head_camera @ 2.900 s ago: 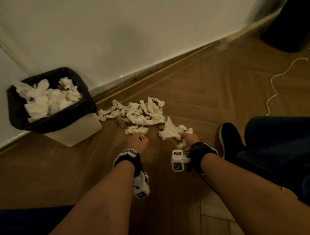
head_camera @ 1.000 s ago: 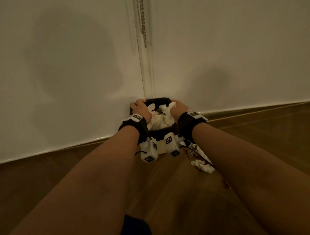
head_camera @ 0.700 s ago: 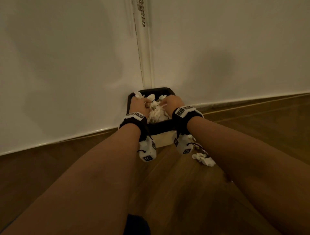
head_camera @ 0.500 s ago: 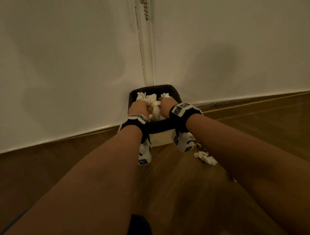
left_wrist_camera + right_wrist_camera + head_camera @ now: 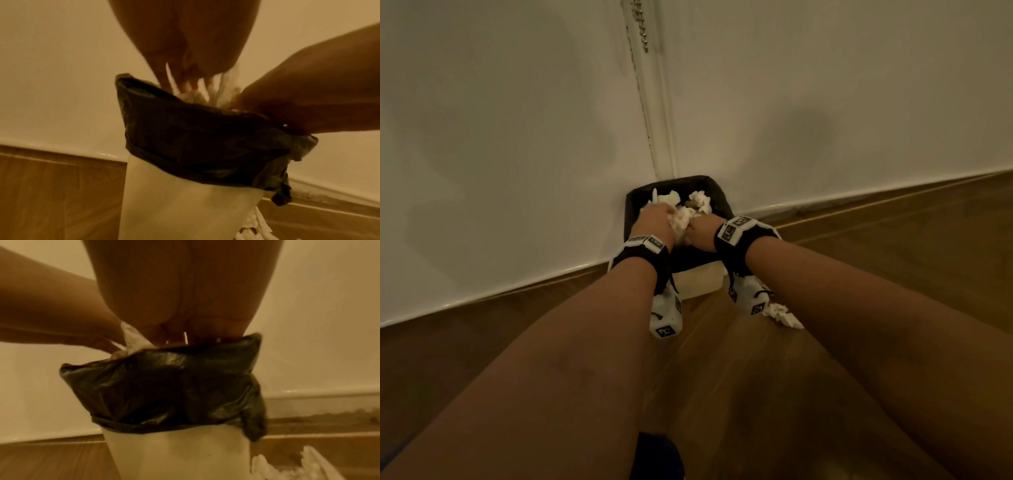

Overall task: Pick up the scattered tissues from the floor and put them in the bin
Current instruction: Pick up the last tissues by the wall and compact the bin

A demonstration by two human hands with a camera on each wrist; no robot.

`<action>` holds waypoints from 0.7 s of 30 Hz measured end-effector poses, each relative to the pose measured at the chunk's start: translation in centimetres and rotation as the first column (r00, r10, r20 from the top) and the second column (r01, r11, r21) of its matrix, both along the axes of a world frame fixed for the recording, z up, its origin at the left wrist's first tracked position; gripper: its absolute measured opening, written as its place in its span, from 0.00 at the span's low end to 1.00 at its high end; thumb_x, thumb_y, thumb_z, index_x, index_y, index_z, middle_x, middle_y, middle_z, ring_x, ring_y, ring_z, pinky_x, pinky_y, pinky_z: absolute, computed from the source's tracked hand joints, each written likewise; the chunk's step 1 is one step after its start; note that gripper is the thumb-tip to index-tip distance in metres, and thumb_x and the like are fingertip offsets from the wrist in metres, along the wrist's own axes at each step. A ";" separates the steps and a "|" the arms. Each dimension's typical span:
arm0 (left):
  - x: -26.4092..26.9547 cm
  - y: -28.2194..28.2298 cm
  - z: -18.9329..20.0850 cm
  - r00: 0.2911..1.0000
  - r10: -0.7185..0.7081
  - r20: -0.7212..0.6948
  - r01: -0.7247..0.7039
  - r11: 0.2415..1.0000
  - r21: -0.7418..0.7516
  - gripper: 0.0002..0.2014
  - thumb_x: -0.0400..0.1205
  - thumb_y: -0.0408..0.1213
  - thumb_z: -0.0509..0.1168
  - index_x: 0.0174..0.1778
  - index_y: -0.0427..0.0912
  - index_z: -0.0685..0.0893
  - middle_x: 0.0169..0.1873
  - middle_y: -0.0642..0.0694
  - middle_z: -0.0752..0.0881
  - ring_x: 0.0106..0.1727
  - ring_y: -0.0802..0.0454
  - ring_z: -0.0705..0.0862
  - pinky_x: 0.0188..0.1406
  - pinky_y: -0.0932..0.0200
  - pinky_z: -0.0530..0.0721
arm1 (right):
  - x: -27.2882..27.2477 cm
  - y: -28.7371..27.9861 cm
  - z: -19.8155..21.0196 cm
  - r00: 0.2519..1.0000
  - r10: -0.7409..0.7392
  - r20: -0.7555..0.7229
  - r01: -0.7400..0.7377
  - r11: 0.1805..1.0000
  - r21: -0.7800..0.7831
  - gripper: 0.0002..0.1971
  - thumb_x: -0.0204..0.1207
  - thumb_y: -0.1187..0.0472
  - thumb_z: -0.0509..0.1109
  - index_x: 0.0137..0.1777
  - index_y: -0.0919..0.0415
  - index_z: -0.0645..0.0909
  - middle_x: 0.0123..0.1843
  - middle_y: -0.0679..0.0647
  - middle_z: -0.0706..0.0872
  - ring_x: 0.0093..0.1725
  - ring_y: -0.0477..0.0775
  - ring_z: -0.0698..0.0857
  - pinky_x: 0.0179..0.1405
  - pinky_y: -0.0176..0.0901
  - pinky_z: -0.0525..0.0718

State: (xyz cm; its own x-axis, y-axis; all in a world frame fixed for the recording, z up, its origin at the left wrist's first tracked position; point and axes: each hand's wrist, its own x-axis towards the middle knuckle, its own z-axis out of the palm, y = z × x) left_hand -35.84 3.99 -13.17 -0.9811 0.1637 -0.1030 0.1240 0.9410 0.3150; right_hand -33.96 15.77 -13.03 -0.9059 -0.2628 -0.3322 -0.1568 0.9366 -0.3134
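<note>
Head view shows both hands down in the bin's mouth, left hand (image 5: 655,219) and right hand (image 5: 700,230) side by side, pressing on the tissues (image 5: 683,216) heaped inside. Left fingers (image 5: 192,82) point straight down into the paper; whether the right hand's fingers are curled I cannot tell, as the liner (image 5: 164,386) hides them. One bin (image 5: 697,281) stands against the wall. Loose tissues (image 5: 782,315) lie on the floor (image 5: 722,394) just right of its base, under the right forearm, so the right hand is nearer. One clump shows; its pieces can't be counted.
</note>
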 end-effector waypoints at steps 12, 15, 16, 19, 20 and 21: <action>5.6 9.3 3.3 0.773 -0.107 -0.625 0.270 0.947 0.172 0.27 0.72 0.24 0.57 0.66 0.50 0.77 0.61 0.42 0.76 0.60 0.41 0.75 0.53 0.48 0.70 | 7.1 13.1 2.3 0.836 -0.498 -0.230 0.382 0.830 -0.407 0.16 0.77 0.67 0.56 0.54 0.58 0.85 0.55 0.57 0.88 0.55 0.57 0.84 0.49 0.38 0.76; 7.3 12.4 1.6 0.772 -0.288 -0.567 0.404 0.910 0.088 0.24 0.73 0.26 0.59 0.64 0.50 0.77 0.60 0.43 0.76 0.59 0.43 0.75 0.54 0.48 0.72 | 8.9 17.3 -0.1 0.749 -0.636 -0.187 0.542 0.749 -0.382 0.17 0.78 0.67 0.56 0.51 0.59 0.87 0.53 0.58 0.89 0.54 0.59 0.85 0.50 0.41 0.80; 7.9 13.3 0.9 0.771 -0.346 -0.535 0.447 0.892 0.067 0.23 0.74 0.28 0.59 0.64 0.49 0.77 0.60 0.44 0.76 0.59 0.44 0.76 0.55 0.48 0.73 | 9.6 18.6 -1.2 0.724 -0.669 -0.167 0.584 0.724 -0.366 0.16 0.78 0.66 0.56 0.51 0.58 0.87 0.54 0.59 0.89 0.53 0.59 0.85 0.50 0.42 0.80; 9.2 15.9 -1.5 0.784 -0.469 -0.407 0.546 0.833 0.093 0.18 0.77 0.29 0.59 0.63 0.47 0.78 0.59 0.45 0.77 0.56 0.46 0.78 0.54 0.52 0.78 | 12.1 21.6 -4.4 0.641 -0.759 -0.120 0.703 0.642 -0.306 0.14 0.79 0.64 0.57 0.53 0.57 0.85 0.57 0.58 0.87 0.54 0.60 0.84 0.46 0.42 0.78; 9.6 16.6 -2.3 0.797 -0.486 -0.360 0.557 0.821 0.125 0.17 0.78 0.30 0.59 0.62 0.46 0.78 0.59 0.45 0.77 0.54 0.46 0.79 0.53 0.53 0.80 | 13.0 22.4 -5.4 0.607 -0.789 -0.096 0.744 0.606 -0.281 0.14 0.80 0.63 0.58 0.56 0.57 0.84 0.59 0.59 0.86 0.56 0.61 0.83 0.48 0.43 0.79; 9.9 17.1 -3.1 0.812 -0.491 -0.314 0.554 0.819 0.151 0.16 0.79 0.30 0.59 0.61 0.45 0.78 0.59 0.45 0.76 0.54 0.46 0.79 0.52 0.52 0.80 | 13.8 23.1 -6.3 0.575 -0.815 -0.071 0.779 0.572 -0.255 0.14 0.80 0.63 0.57 0.59 0.57 0.82 0.61 0.59 0.84 0.59 0.61 0.82 0.53 0.46 0.80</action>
